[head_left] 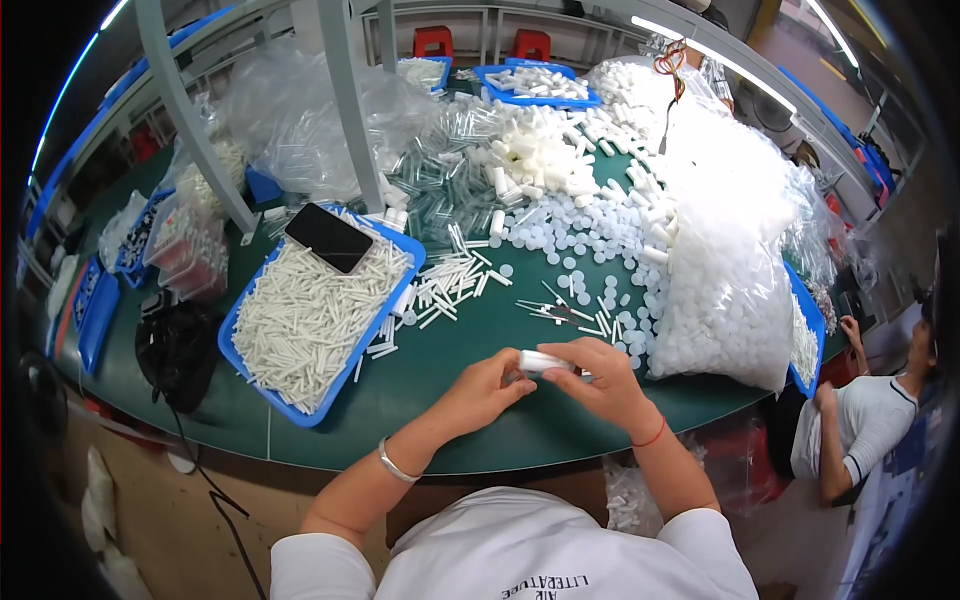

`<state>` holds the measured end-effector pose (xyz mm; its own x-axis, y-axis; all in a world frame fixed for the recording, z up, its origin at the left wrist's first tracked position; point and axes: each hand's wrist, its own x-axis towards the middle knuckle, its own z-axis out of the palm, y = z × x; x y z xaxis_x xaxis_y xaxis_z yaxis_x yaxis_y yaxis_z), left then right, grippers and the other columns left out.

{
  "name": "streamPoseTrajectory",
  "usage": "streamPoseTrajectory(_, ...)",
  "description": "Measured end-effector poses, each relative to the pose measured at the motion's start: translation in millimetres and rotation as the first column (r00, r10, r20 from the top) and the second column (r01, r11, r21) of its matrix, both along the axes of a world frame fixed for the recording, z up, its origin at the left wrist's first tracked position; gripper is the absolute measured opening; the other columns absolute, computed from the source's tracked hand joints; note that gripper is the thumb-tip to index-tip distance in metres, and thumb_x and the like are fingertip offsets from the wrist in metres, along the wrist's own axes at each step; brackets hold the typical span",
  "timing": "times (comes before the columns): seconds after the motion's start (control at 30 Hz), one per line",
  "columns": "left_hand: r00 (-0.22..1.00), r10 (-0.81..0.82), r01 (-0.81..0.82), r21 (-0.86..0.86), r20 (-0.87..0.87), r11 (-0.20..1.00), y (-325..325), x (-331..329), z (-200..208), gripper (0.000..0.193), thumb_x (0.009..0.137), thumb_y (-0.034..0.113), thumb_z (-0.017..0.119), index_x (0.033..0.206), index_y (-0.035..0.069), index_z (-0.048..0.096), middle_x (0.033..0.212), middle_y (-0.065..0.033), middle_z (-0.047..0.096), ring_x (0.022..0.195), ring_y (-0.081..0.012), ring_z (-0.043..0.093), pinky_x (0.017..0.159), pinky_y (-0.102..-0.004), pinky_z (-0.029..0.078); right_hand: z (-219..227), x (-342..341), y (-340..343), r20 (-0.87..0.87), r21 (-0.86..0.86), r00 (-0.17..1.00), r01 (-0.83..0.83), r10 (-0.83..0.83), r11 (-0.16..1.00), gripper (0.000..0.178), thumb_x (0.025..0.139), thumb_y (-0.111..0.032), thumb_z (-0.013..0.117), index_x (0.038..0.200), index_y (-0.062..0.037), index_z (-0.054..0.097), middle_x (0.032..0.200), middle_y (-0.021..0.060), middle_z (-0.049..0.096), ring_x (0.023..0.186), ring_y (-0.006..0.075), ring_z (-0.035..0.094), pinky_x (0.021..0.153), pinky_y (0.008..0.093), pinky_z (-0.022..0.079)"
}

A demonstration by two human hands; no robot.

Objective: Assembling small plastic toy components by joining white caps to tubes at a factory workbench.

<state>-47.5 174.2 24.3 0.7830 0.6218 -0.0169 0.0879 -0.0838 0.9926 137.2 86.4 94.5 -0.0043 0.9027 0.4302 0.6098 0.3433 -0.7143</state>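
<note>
Close to the table's near edge, a short white plastic cylinder [543, 361] is gripped by the fingers and thumb of my right hand [608, 385]. It lies almost level, its left end toward my other hand. My left hand [482, 393] is closed beside that end, thumb and forefinger drawn together. What they pinch, if anything, is too small to make out. Just beyond my hands lie several thin white-and-dark pieces [560, 312], loose white sticks [450, 285] and translucent round discs [570, 263].
At left, a blue tray [408, 250] full of white sticks carries a black phone [330, 238]. A large clear bag [722, 300] of white pieces stands at right. Clear tubes [440, 170] and white cylinders [540, 150] pile up behind. A grey post [350, 110] rises there. Another person [860, 420] is at far right.
</note>
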Motion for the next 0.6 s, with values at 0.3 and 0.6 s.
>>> streamPoseTrajectory(0.3, 0.994, -0.029, 0.028, -0.008, -0.101, 1.0, -1, -10, 32, 0.031, 0.092, 0.031, 0.06, 0.1, 0.002, 0.064, 0.079, -0.0052, 0.063, 0.073, -0.0117, 0.058, 0.065, -0.0269, 0.046, 3, 8, -5, 0.185, -0.057, 0.973, -0.13, 0.138, 0.99, 0.024, 0.079, -0.009, 0.071, 0.103, -0.0069, 0.07, 0.075, 0.008, 0.06, 0.069, 0.0226, 0.058, 0.06, 0.0325, 0.047)
streamPoseTrajectory(0.6, 0.974, -0.092, 0.122, 0.135, -0.207, 0.983, -2, 4, 29, 0.035, 0.091, 0.034, 0.057, 0.095, 0.001, 0.066, 0.071, -0.0074, 0.059, 0.064, -0.0132, 0.053, 0.058, -0.0287, 0.044, -1, -13, -6, 0.075, -0.193, 0.975, -0.19, 0.207, 0.963, 0.055, 0.077, -0.01, 0.074, 0.127, -0.0081, 0.05, 0.091, 0.0092, 0.06, 0.077, 0.0217, 0.058, 0.069, 0.0316, 0.048)
